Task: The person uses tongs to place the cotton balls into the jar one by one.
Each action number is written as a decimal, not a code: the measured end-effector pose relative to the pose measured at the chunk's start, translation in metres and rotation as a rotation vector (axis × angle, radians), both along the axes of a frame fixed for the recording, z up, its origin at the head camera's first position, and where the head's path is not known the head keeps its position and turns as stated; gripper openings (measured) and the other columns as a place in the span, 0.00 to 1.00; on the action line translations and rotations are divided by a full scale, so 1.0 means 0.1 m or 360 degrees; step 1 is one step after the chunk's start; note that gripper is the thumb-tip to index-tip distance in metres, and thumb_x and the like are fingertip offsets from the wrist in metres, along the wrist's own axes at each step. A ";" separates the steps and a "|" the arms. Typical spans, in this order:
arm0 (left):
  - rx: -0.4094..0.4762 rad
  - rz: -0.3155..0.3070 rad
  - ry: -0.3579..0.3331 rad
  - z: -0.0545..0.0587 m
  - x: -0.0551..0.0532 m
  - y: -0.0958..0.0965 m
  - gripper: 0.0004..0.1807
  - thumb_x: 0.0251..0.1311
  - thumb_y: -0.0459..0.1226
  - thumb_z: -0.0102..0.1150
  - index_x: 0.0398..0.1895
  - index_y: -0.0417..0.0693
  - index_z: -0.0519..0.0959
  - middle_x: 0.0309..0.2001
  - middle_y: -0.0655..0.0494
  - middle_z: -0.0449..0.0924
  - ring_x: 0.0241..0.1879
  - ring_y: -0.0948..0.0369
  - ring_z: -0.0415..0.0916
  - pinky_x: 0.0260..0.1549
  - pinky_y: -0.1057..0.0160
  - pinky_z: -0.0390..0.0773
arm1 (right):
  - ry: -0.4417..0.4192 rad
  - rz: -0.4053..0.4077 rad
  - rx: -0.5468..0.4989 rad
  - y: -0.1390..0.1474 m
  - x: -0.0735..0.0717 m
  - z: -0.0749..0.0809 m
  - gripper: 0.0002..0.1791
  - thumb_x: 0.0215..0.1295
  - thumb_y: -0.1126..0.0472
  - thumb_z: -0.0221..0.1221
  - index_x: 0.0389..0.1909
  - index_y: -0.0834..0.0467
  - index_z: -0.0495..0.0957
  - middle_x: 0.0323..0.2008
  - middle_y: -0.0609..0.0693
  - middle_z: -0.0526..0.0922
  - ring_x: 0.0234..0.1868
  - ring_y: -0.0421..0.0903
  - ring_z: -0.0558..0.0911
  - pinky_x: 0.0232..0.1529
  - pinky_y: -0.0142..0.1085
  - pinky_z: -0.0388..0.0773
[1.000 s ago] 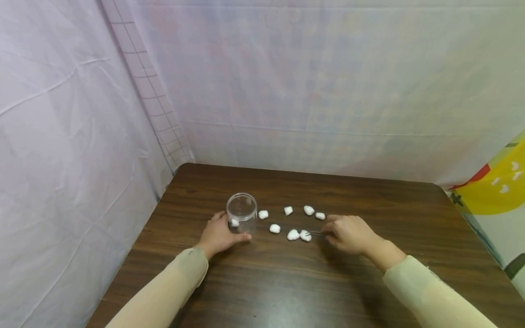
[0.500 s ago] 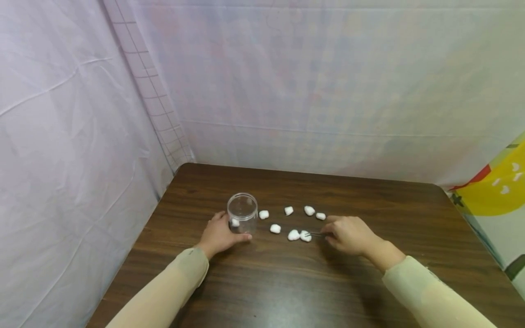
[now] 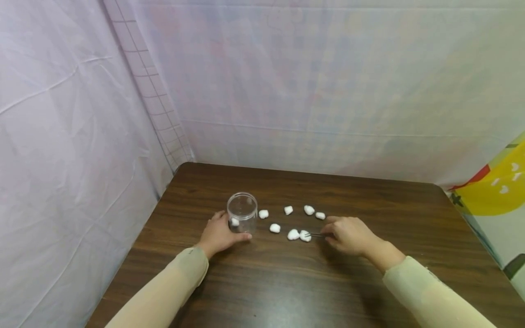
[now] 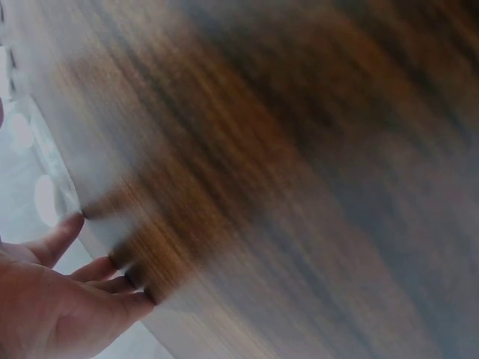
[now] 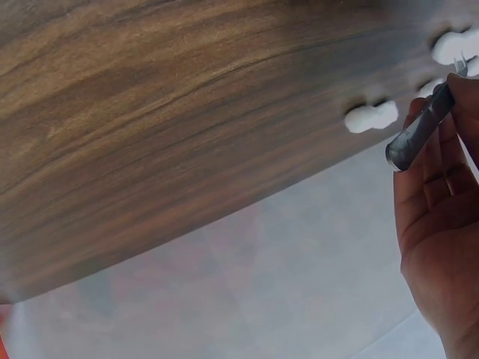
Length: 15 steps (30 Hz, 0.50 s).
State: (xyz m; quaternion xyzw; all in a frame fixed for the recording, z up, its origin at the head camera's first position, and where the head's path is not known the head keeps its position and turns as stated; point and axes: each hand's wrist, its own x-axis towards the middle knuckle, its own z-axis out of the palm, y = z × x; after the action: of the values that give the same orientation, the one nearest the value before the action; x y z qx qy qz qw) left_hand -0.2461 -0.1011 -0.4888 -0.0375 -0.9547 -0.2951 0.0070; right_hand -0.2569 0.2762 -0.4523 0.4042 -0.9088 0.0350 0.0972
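A clear round jar [image 3: 242, 214] stands upright on the table, its top uncovered. One white cotton ball [image 3: 234, 222] shows through its lower wall. My left hand [image 3: 219, 234] grips the jar from the left, thumb along the near side. In the left wrist view the left hand [image 4: 71, 299] is at the lower left, fingers bent. My right hand [image 3: 348, 233] pinches metal tweezers [image 3: 316, 234], whose two tips lie at a cotton ball [image 3: 305, 237] on the table. In the right wrist view the tweezers' dark handle [image 5: 423, 131] juts out from the right hand [image 5: 449, 224].
Several more cotton balls lie between the hands, among them one beside the jar [image 3: 264, 214] and one touching the tweezered ball [image 3: 293, 234]. The brown wooden table [image 3: 262, 282] meets a pale hanging cloth [image 3: 311, 114] at its far edge.
The tweezers' tips stand slightly further apart at the cotton ball than a second ago. Both hands and the jar have hardly moved.
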 end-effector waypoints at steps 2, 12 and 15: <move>0.0001 0.0002 -0.0007 0.00 0.00 0.00 0.52 0.32 0.65 0.68 0.62 0.47 0.68 0.62 0.40 0.63 0.60 0.42 0.60 0.56 0.42 0.61 | -0.0012 0.0005 0.0003 -0.01 0.00 -0.01 0.08 0.48 0.58 0.65 0.32 0.50 0.83 0.31 0.38 0.75 0.26 0.39 0.77 0.22 0.37 0.75; 0.0008 -0.0005 -0.0003 0.00 0.00 0.00 0.53 0.32 0.65 0.68 0.62 0.47 0.67 0.62 0.39 0.63 0.60 0.42 0.60 0.56 0.43 0.61 | 0.0014 0.0005 0.0027 -0.05 -0.01 -0.03 0.08 0.46 0.58 0.65 0.31 0.50 0.84 0.29 0.37 0.73 0.22 0.37 0.74 0.19 0.37 0.73; 0.0008 -0.0005 0.0002 0.00 0.00 0.00 0.53 0.32 0.65 0.68 0.62 0.47 0.67 0.62 0.39 0.63 0.60 0.42 0.60 0.56 0.43 0.61 | 0.0015 -0.0008 0.0039 -0.06 -0.01 -0.03 0.08 0.45 0.59 0.65 0.31 0.49 0.84 0.28 0.36 0.72 0.21 0.35 0.73 0.18 0.35 0.73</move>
State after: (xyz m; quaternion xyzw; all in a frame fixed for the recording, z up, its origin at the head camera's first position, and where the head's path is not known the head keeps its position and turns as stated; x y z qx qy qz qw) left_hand -0.2457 -0.1014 -0.4890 -0.0390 -0.9539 -0.2976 0.0074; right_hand -0.2580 0.2705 -0.4558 0.4033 -0.9097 0.0218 0.0965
